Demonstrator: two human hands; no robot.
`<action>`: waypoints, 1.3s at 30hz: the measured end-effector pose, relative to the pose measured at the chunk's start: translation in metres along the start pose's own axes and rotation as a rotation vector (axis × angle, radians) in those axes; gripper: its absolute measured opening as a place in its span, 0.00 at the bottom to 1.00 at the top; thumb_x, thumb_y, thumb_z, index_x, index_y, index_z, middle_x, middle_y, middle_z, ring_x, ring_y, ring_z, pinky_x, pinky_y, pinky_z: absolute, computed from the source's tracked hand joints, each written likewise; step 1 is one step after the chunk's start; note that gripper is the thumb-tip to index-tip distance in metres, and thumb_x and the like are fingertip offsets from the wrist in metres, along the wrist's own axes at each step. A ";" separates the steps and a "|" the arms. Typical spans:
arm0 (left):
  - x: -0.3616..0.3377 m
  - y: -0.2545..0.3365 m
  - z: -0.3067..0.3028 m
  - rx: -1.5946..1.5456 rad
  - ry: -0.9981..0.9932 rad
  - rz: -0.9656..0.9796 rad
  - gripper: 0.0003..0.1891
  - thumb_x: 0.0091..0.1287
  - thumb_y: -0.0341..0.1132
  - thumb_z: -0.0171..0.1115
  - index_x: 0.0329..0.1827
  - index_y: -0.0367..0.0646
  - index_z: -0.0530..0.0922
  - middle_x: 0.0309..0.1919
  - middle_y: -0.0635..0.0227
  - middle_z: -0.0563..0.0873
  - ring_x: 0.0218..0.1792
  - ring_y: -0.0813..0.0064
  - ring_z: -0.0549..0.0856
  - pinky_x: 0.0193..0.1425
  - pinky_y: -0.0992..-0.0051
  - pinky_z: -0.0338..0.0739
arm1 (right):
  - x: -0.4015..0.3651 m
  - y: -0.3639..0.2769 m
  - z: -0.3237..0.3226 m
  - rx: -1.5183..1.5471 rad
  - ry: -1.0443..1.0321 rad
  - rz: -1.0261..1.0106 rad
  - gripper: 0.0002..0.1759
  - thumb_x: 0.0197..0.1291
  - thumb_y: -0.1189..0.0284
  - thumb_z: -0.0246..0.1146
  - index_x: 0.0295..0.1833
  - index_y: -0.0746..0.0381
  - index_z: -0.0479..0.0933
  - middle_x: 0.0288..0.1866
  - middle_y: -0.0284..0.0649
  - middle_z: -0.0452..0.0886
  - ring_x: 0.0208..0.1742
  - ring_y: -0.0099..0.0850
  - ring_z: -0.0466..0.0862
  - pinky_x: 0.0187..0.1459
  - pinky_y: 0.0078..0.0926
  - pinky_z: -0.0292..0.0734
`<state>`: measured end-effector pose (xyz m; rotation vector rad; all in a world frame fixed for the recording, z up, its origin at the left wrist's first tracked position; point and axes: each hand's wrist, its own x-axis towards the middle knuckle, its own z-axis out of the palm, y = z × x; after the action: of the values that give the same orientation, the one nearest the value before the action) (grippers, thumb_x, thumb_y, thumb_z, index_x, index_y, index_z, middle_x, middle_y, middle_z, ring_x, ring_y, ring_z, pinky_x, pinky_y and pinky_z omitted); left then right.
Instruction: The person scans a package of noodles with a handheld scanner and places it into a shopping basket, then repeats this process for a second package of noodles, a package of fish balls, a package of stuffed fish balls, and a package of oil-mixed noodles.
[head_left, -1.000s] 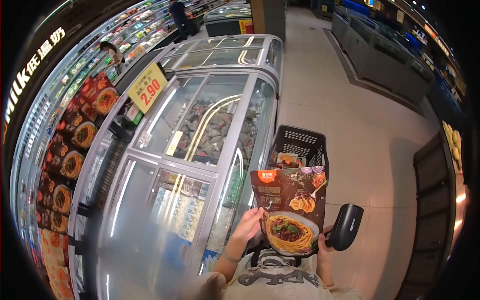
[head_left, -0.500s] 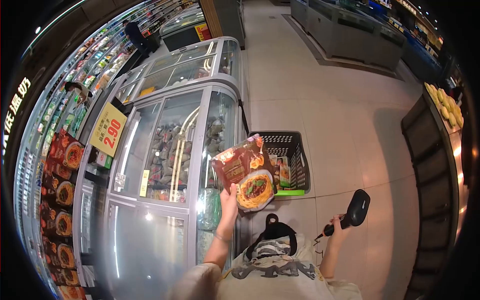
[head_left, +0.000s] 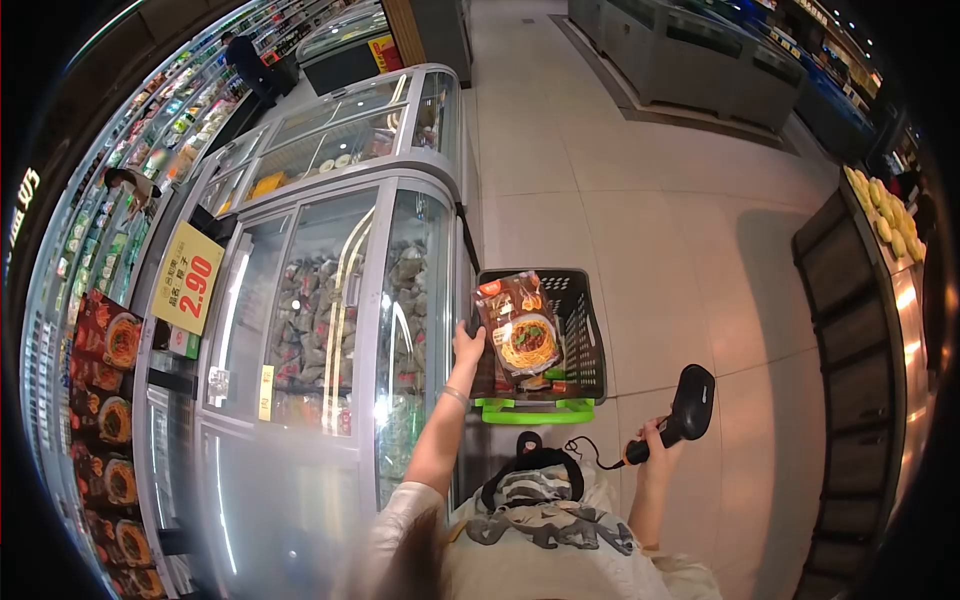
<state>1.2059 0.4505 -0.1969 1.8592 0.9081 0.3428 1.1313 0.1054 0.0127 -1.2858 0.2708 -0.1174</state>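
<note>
My left hand [head_left: 468, 343] is at the left side of the black basket [head_left: 597, 350], close to the left edge of a brown noodle package [head_left: 528, 335]. Its thumb and a finger are apart. The package, with a picture of noodles and sauce, leans at a tilt within the basket, above other packets. A green handle [head_left: 535, 411] lies along the basket's near side. Lower right, my right hand [head_left: 655, 447] is closed round the grip of a black handheld scanner [head_left: 692, 402] with a coiled cord.
Glass-topped freezers [head_left: 340, 300] with bagged goods line the left, beside a yellow price sign [head_left: 188, 278]. One person [head_left: 250, 68] stands at the far left shelves and another [head_left: 132, 187] is nearer. A stand with yellow-green produce [head_left: 887, 213] is on the right.
The noodle package has gone from above the freezer side into the basket. My left hand has come off its front to its left edge. The green handle shows more fully.
</note>
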 end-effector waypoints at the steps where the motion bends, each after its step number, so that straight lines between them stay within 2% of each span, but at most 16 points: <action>1: -0.004 -0.004 0.002 0.064 -0.015 -0.090 0.29 0.53 0.42 0.59 0.57 0.41 0.63 0.48 0.44 0.71 0.51 0.51 0.70 0.54 0.64 0.65 | 0.003 0.003 -0.001 -0.019 -0.009 0.012 0.09 0.46 0.80 0.58 0.34 0.65 0.66 0.26 0.35 0.69 0.26 0.24 0.73 0.29 0.21 0.69; 5: -0.040 -0.001 0.007 0.092 -0.204 0.072 0.29 0.53 0.45 0.58 0.57 0.41 0.63 0.49 0.46 0.71 0.51 0.53 0.71 0.55 0.64 0.64 | 0.013 0.020 -0.001 -0.094 -0.024 0.113 0.10 0.46 0.79 0.59 0.35 0.66 0.66 0.25 0.35 0.69 0.26 0.24 0.73 0.28 0.21 0.69; 7: -0.058 0.007 0.009 0.114 -0.600 0.165 0.29 0.53 0.48 0.59 0.55 0.40 0.65 0.48 0.50 0.73 0.50 0.56 0.72 0.55 0.65 0.64 | 0.023 0.036 0.000 -0.178 -0.070 0.105 0.11 0.45 0.79 0.60 0.35 0.65 0.67 0.26 0.35 0.71 0.27 0.23 0.73 0.29 0.20 0.69; 9: -0.094 0.028 0.003 0.066 -0.815 0.388 0.28 0.52 0.52 0.59 0.50 0.40 0.70 0.45 0.51 0.75 0.49 0.56 0.73 0.52 0.67 0.66 | 0.037 0.060 0.001 -0.255 -0.157 0.088 0.11 0.44 0.79 0.60 0.36 0.65 0.67 0.26 0.35 0.72 0.27 0.22 0.73 0.29 0.19 0.68; 11: -0.120 0.034 -0.001 0.155 -1.071 0.424 0.28 0.52 0.56 0.58 0.45 0.41 0.72 0.35 0.55 0.80 0.41 0.59 0.78 0.45 0.69 0.71 | 0.054 0.096 0.000 -0.418 -0.274 0.064 0.14 0.44 0.78 0.60 0.39 0.66 0.67 0.27 0.35 0.75 0.27 0.23 0.75 0.30 0.19 0.70; 13: -0.138 0.046 -0.012 0.420 -1.102 0.557 0.26 0.49 0.57 0.59 0.37 0.41 0.76 0.22 0.60 0.81 0.29 0.61 0.81 0.34 0.70 0.74 | 0.059 0.109 0.015 -0.441 -0.403 0.075 0.15 0.43 0.78 0.60 0.40 0.66 0.68 0.30 0.36 0.77 0.31 0.24 0.77 0.34 0.21 0.71; 15: -0.147 0.034 0.000 0.725 -0.851 0.643 0.18 0.45 0.48 0.62 0.28 0.42 0.78 0.13 0.63 0.78 0.20 0.62 0.80 0.25 0.68 0.74 | 0.064 0.137 0.018 -0.523 -0.515 0.095 0.19 0.41 0.80 0.61 0.43 0.65 0.68 0.32 0.37 0.78 0.34 0.25 0.77 0.38 0.22 0.71; 16: -0.150 0.032 0.001 0.776 -0.782 0.681 0.09 0.39 0.37 0.60 0.21 0.41 0.78 0.13 0.60 0.78 0.18 0.61 0.79 0.23 0.67 0.74 | 0.063 0.140 0.022 -0.571 -0.572 0.119 0.20 0.40 0.80 0.61 0.44 0.65 0.68 0.32 0.37 0.78 0.34 0.25 0.77 0.38 0.22 0.71; 17: -0.152 0.030 -0.001 0.762 -0.748 0.686 0.08 0.35 0.32 0.57 0.21 0.41 0.78 0.13 0.59 0.78 0.17 0.62 0.79 0.23 0.67 0.74 | 0.062 0.141 0.024 -0.622 -0.628 0.143 0.21 0.40 0.80 0.61 0.45 0.65 0.67 0.32 0.38 0.77 0.34 0.26 0.77 0.38 0.22 0.71; 19: -0.150 0.031 -0.003 0.789 -0.825 0.670 0.12 0.43 0.40 0.59 0.27 0.42 0.79 0.17 0.57 0.79 0.21 0.59 0.80 0.26 0.64 0.74 | 0.068 0.150 0.021 -0.652 -0.683 0.154 0.23 0.39 0.80 0.61 0.46 0.64 0.67 0.32 0.38 0.77 0.34 0.26 0.78 0.38 0.22 0.71; 22: -0.151 0.043 -0.012 0.777 -0.787 0.752 0.12 0.44 0.40 0.59 0.27 0.42 0.78 0.17 0.57 0.79 0.22 0.59 0.80 0.26 0.64 0.74 | 0.080 0.158 0.012 -0.708 -0.813 0.180 0.25 0.38 0.81 0.61 0.48 0.65 0.66 0.34 0.39 0.78 0.35 0.26 0.78 0.39 0.23 0.72; 25: -0.150 0.046 -0.013 0.808 -0.813 0.755 0.12 0.45 0.41 0.59 0.27 0.41 0.78 0.17 0.58 0.79 0.23 0.59 0.81 0.27 0.63 0.74 | 0.089 0.156 0.009 -0.624 -0.980 0.394 0.26 0.38 0.83 0.62 0.48 0.65 0.66 0.35 0.39 0.78 0.36 0.27 0.78 0.41 0.24 0.73; 26: -0.149 0.048 -0.015 0.793 -0.836 0.764 0.11 0.45 0.36 0.56 0.29 0.40 0.78 0.19 0.57 0.79 0.24 0.59 0.81 0.28 0.63 0.74 | 0.093 0.159 0.006 -0.529 -1.051 0.481 0.27 0.37 0.85 0.62 0.49 0.66 0.66 0.36 0.39 0.78 0.39 0.27 0.78 0.42 0.23 0.73; 34: -0.119 0.040 -0.008 0.838 -0.925 0.874 0.13 0.45 0.40 0.56 0.30 0.41 0.78 0.19 0.57 0.80 0.23 0.60 0.81 0.28 0.63 0.75 | 0.071 0.142 0.016 -0.455 -0.903 0.498 0.27 0.37 0.83 0.64 0.48 0.65 0.67 0.39 0.37 0.77 0.42 0.25 0.75 0.46 0.22 0.69; 37: -0.100 0.059 -0.015 0.866 -0.976 0.886 0.11 0.44 0.37 0.55 0.26 0.39 0.78 0.21 0.56 0.80 0.26 0.60 0.81 0.30 0.64 0.75 | 0.056 0.138 0.035 -0.497 -0.771 0.342 0.28 0.36 0.81 0.65 0.49 0.65 0.66 0.40 0.38 0.77 0.43 0.26 0.75 0.45 0.22 0.69; 39: -0.088 0.071 -0.017 0.863 -0.925 0.879 0.11 0.43 0.37 0.56 0.25 0.39 0.78 0.22 0.57 0.81 0.26 0.60 0.81 0.30 0.65 0.75 | 0.047 0.151 0.047 -0.699 -0.622 0.126 0.31 0.35 0.77 0.67 0.51 0.65 0.64 0.43 0.43 0.75 0.44 0.32 0.75 0.45 0.26 0.68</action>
<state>1.1665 0.3828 -0.1136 2.7284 -0.5410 -0.4789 1.1790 0.1808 -0.1256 -1.9150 -0.1662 0.5243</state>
